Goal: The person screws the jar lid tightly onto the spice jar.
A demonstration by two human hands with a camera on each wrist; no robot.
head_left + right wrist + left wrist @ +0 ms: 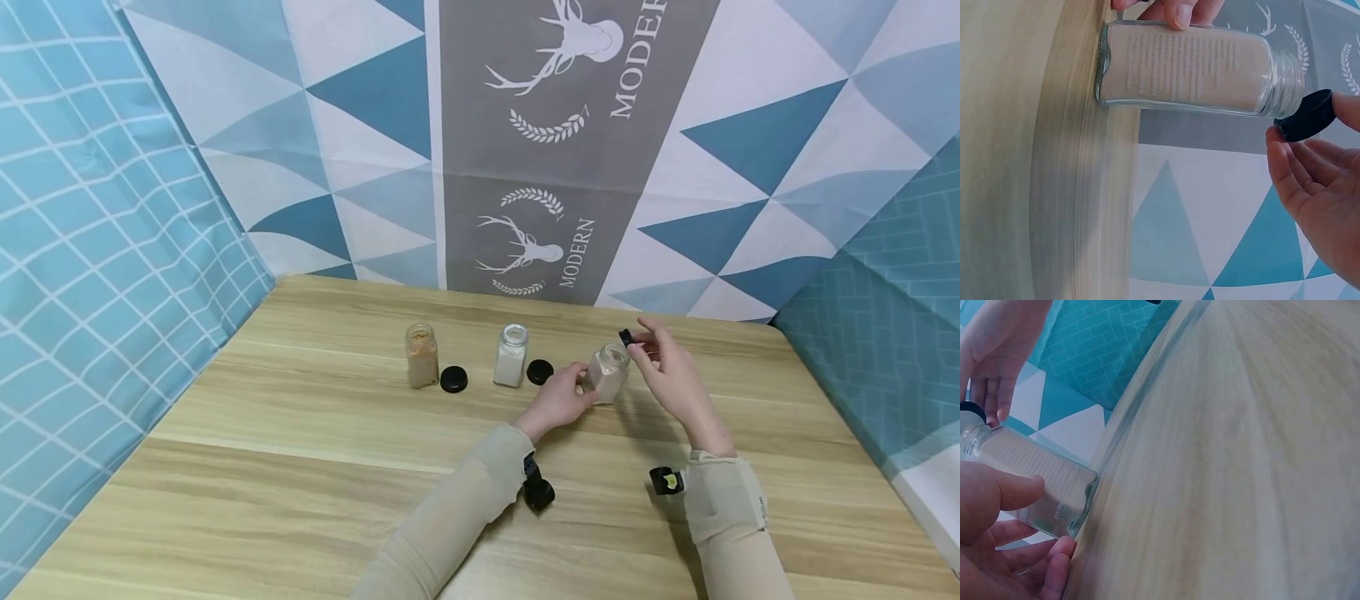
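A square glass jar (pixel 1191 69) of pale pinkish powder stands upright on the table, its threaded mouth uncovered. My left hand (pixel 558 398) grips it low down, with the thumb (pixel 1019 490) across one side and fingers round the other. In my right hand (pixel 675 379) a black screw lid (pixel 1311 117) is pinched between thumb and fingers. The lid is tilted beside the jar's mouth, close to its rim; in the right wrist view the two overlap, and I cannot tell whether they touch.
To the left stand an uncapped jar of white powder (pixel 511 358) and an uncapped jar of orange-brown powder (pixel 422 358). Beside them lie two black lids, one near the white jar (pixel 540 372), another near the brown jar (pixel 453 379). Patterned cloth (pixel 382 100) hangs behind the wooden table (pixel 262 467).
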